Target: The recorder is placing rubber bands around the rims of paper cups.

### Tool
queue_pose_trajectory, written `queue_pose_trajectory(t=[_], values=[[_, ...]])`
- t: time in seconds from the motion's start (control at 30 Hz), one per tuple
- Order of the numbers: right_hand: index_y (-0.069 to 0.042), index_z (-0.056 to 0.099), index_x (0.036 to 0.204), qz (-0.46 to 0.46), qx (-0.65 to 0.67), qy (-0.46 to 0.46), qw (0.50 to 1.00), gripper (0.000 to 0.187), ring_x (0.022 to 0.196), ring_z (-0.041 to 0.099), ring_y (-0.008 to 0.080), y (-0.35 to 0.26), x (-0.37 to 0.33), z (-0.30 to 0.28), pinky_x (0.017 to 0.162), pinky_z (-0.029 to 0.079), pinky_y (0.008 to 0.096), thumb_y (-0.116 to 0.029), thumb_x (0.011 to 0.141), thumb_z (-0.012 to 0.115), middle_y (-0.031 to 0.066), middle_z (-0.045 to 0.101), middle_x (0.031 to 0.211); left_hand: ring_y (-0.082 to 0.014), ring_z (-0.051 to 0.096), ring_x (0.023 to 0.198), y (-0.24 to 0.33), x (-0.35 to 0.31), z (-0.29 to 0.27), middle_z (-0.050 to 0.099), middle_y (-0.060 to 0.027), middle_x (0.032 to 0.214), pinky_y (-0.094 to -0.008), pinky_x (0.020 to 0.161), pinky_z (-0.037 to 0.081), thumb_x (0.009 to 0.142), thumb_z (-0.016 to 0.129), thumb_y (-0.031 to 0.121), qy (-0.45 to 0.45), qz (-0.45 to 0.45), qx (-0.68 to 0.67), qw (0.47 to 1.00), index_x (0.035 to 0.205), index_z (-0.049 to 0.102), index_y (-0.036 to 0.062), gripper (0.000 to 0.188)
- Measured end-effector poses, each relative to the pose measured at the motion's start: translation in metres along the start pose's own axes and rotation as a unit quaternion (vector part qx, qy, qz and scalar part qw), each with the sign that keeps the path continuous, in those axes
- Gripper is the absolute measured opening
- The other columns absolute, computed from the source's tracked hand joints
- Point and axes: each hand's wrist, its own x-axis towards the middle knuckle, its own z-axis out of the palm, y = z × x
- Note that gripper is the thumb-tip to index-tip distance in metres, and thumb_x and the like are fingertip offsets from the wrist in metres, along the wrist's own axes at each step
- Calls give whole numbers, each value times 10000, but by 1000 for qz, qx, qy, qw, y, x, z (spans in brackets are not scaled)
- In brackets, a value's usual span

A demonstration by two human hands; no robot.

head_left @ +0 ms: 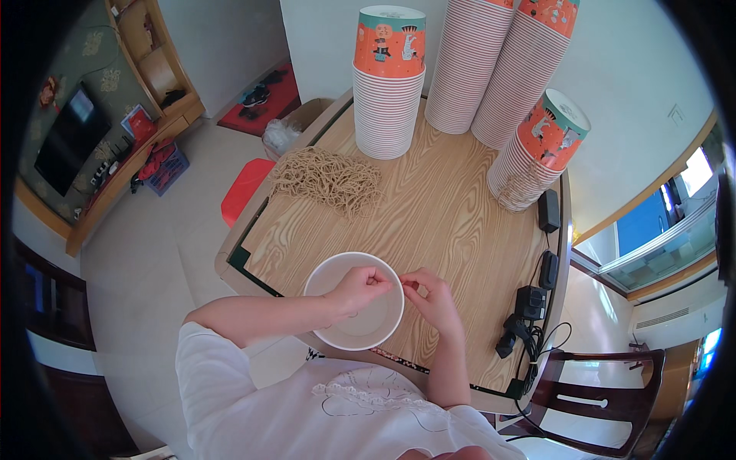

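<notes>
A round paper bucket (326, 280), white inside, sits mouth up at the near edge of the wood-grain table, close to my body. My left hand (359, 290) reaches over its mouth, with its fingers pinched together near the right side of the rim. Just outside that same part of the rim is my right hand (431, 300), thumb and fingertips also pinched. Whatever lies between the fingertips is too small to make out. A loose heap of tan twine (328, 180) lies farther back on the table, left of the middle.
Nested orange-and-green paper buckets stand in a left stack (389, 100), two taller stacks (469, 69) (529, 73) and a leaning right stack (529, 157) with twine on its side. Black adapters (530, 303) and cables line the table's right edge. A red stool (244, 188) and a wooden chair (602, 399) flank the table.
</notes>
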Motion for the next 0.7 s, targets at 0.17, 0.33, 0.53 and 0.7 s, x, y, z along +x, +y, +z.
queue_pose_trajectory(t=[0.17, 0.33, 0.53, 0.7], values=[[-9, 644, 928, -4, 7, 2, 1000, 194, 740, 570, 152, 0, 1, 3, 668, 450, 260, 54, 747, 619, 76, 592, 788, -79, 521, 722, -2, 1, 0, 574, -13, 795, -231, 624, 426, 853, 592, 145, 0, -3, 0, 1000, 886, 595, 30, 119], [10, 612, 874, 15, 22, 29, 999, 108, 736, 567, 130, 3, 1, 6, 682, 451, 251, 21, 767, 616, 61, 605, 770, -70, 500, 690, -3, 1, -1, 563, -5, 780, -228, 582, 408, 852, 594, 143, -2, -5, -27, 1000, 882, 592, 38, 110], [14, 609, 887, 21, 20, 24, 999, 122, 747, 565, 127, 3, 1, 0, 692, 449, 246, 18, 765, 613, 54, 605, 767, -48, 465, 628, -2, 2, -2, 548, 9, 760, -207, 496, 353, 844, 603, 147, -4, -32, -46, 998, 886, 587, 45, 111], [12, 615, 877, -2, 33, 6, 999, 116, 754, 565, 129, -4, 2, 3, 704, 449, 248, 17, 762, 620, 52, 608, 778, -47, 461, 606, -5, 3, -3, 533, 16, 735, -199, 487, 344, 844, 608, 163, -11, -13, -51, 999, 883, 582, 61, 112]])
